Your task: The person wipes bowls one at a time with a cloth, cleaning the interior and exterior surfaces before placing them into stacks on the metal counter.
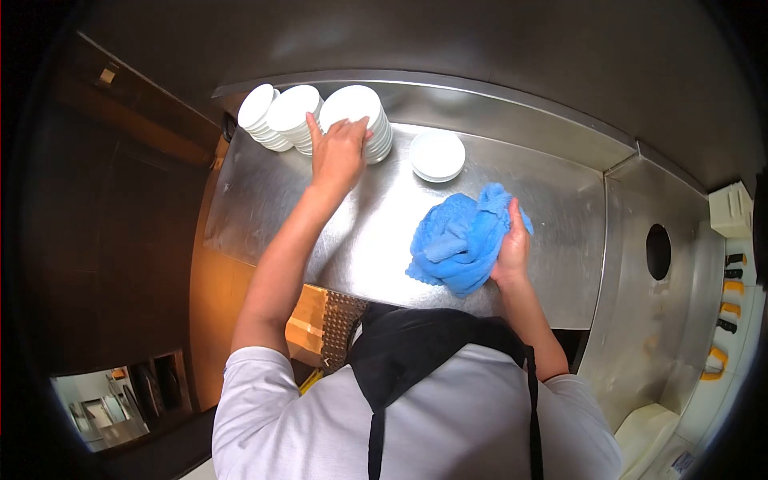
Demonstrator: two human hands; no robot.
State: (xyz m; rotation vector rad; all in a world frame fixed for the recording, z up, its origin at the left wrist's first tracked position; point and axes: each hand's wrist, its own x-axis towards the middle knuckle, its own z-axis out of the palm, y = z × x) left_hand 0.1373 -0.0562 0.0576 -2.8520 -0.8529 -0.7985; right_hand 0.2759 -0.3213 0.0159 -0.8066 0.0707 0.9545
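Observation:
My left hand (340, 152) reaches over the front of a tall stack of white dishes (354, 104), its thumb and fingers apart and the fingertips right at the top rim. Two more stacks stand to the left of it: a middle stack of white dishes (295, 108) and a left stack of white dishes (258, 106). Bunched in my right hand (513, 250) is a blue cloth (460, 240), with my thumb raised along its right side. Just behind the cloth sits a short pile of white dishes (438, 154).
Everything stands on a stainless steel counter (552, 224) with a raised back ledge (512, 128). To the right is a steel panel with a round hole (658, 251), then several knives (730, 286) along the wall. A cardboard box (307, 324) shows below the front edge.

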